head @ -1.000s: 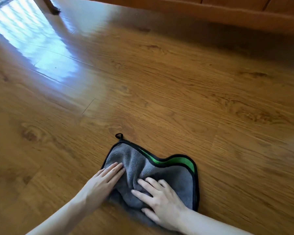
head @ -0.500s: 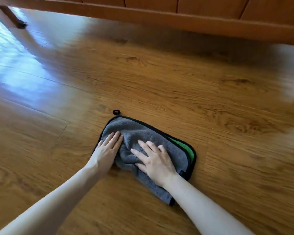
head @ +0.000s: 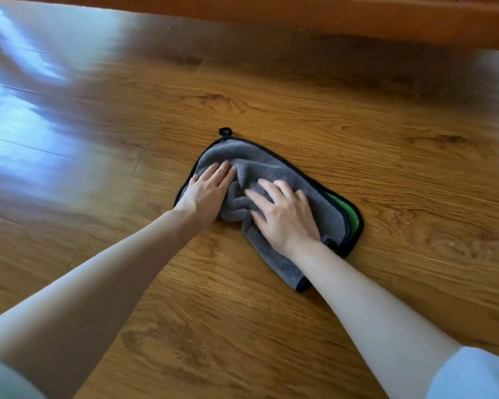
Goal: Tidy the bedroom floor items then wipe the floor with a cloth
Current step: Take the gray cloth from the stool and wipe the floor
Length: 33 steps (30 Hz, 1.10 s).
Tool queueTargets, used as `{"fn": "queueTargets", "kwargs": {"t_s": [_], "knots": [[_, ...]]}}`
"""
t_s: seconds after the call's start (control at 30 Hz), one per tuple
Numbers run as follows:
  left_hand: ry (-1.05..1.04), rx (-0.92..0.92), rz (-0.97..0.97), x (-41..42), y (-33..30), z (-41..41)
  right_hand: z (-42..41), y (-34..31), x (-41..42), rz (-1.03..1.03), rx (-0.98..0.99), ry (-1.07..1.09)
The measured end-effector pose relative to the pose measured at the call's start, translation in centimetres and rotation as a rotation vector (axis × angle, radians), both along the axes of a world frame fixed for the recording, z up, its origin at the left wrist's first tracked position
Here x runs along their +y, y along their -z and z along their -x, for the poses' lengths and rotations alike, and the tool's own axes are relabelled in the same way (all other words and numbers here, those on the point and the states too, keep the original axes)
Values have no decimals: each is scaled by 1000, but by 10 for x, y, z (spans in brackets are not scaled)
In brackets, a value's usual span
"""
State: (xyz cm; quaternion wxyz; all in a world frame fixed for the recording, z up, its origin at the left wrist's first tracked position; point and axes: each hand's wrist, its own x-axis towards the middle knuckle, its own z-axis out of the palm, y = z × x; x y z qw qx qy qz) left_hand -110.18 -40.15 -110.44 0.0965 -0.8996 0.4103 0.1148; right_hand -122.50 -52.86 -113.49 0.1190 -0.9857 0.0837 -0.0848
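grey cloth (head: 271,168) edged black, green underside; brown wood-grain floor (head: 357,125).

Single head-worn view looks forward and down, close over the floor (head: 271,90).

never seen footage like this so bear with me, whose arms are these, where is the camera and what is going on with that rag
The camera sits on a person's head, looking forward and down, so the arms are the wearer's own. There is no machine. A grey cloth with black edging, a green underside showing at one end, and a small hanging loop lies bunched on the wooden floor. The left hand and right hand both press flat on it, fingers straight, gripping nothing. The wooden edge of some furniture runs along the top.
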Motion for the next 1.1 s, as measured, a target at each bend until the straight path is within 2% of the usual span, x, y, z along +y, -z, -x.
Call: {"fn": "queueTargets", "kwargs": {"t_s": [0.33,0.5,0.8,1.1], "knots": [[-41,4,146,-73,7,-78,-82,-3,-43,54,-2,173],[-70,-17,157,-103,9,-109,-122,-4,-63,86,-13,236],[-90,-46,198,-121,15,-137,-155,-4,-79,94,-45,252],[-21,-83,152,-111,14,-129,-139,-13,-55,17,171,344]]}}
